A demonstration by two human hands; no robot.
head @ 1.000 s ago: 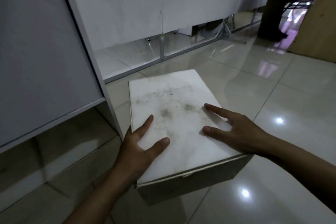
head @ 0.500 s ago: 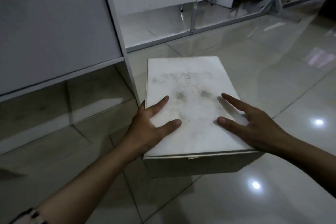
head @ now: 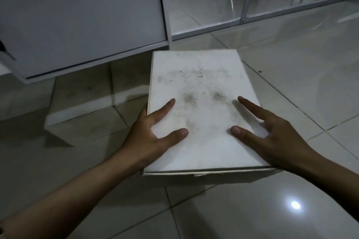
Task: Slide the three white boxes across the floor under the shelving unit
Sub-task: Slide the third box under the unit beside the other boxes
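Note:
One white box with grey smudges on its lid lies on the tiled floor, its far end next to the right post of the white shelving unit. My left hand clasps the box's near left edge, thumb and forefinger on the lid, the other fingers down the side. My right hand grips the near right edge the same way. Only this one box is in view. The gap under the shelving unit's bottom board lies to the box's left.
A low white ledge runs along the floor under the shelving unit. Behind, white panels stand on thin metal legs with a floor rail. Glossy floor tiles spread to the right and front, with a lamp's glare.
The box has swung so its long side points straight away from me, and it sits nearer the shelving unit's post. Both hands kept their hold on its near corners.

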